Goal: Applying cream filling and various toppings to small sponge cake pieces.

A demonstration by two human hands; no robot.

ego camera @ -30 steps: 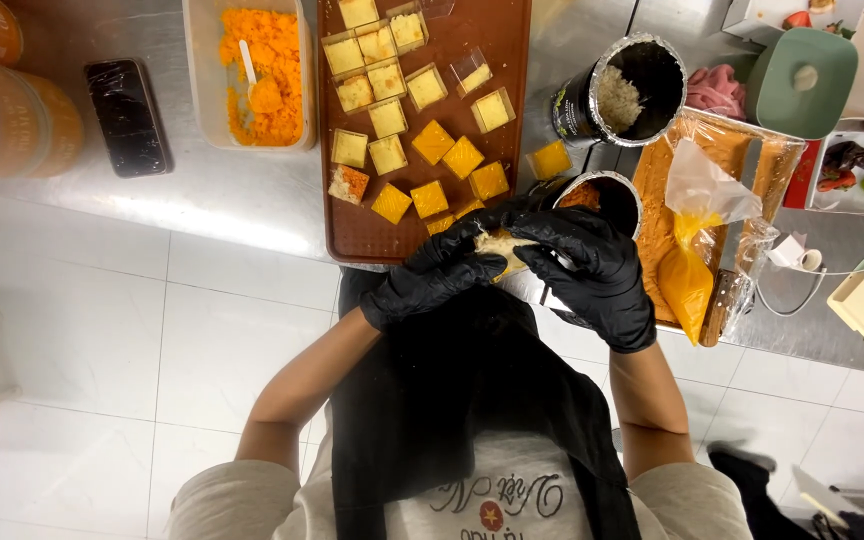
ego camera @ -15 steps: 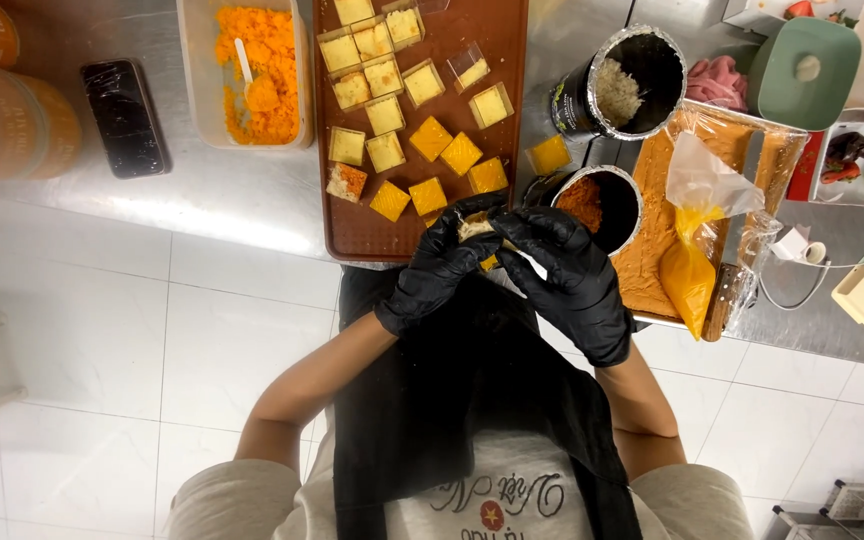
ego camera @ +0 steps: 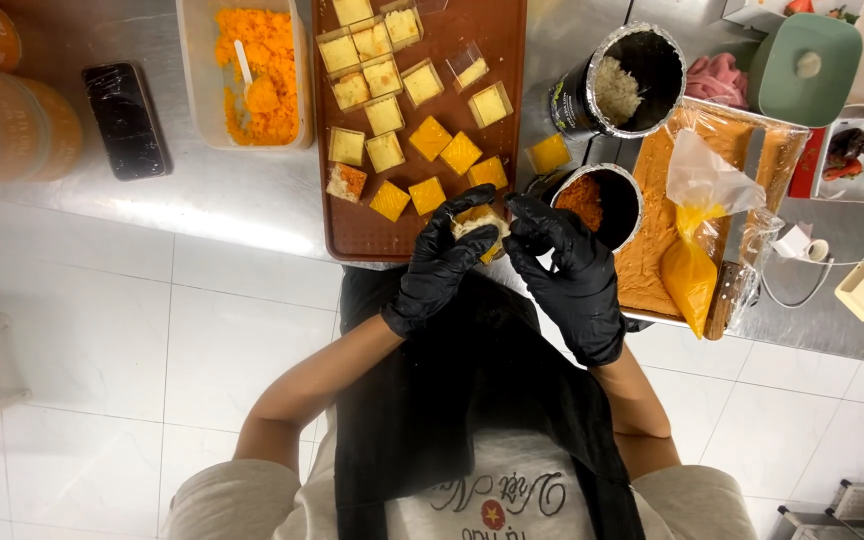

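Head view, looking straight down. Both hands wear black gloves and meet at the near edge of the brown tray [ego camera: 422,225], above the person's black apron [ego camera: 472,400].

Left hand [ego camera: 439,265]: fingers curled closed around a small cake piece [ego camera: 479,224], pale on top with orange at its edge. The piece sits in the fingertips, just over the tray's near rim.

Right hand [ego camera: 567,275]: fingers half bent, tips pointing toward the cake piece from the right. Whether they touch it cannot be told; nothing is seen gripped in this hand.

On the tray: square cake pieces [ego camera: 384,150] in loose rows, some pale yellow, some deeper orange, a few in clear square cups at the far end.

Left of the tray on the steel desk [ego camera: 202,190]: a clear tub of orange shreds [ego camera: 257,70] with a white spoon in it, then a dark phone [ego camera: 127,120] lying flat.

Right of the tray: a foil-lined can of reddish filling [ego camera: 592,200], just beside the right hand; a second can with whitish shreds [ego camera: 624,85] farther off; a piping bag of orange cream [ego camera: 692,265] lying on a slab of orange cake [ego camera: 652,200]. A green lidded container [ego camera: 802,60] stands far right.
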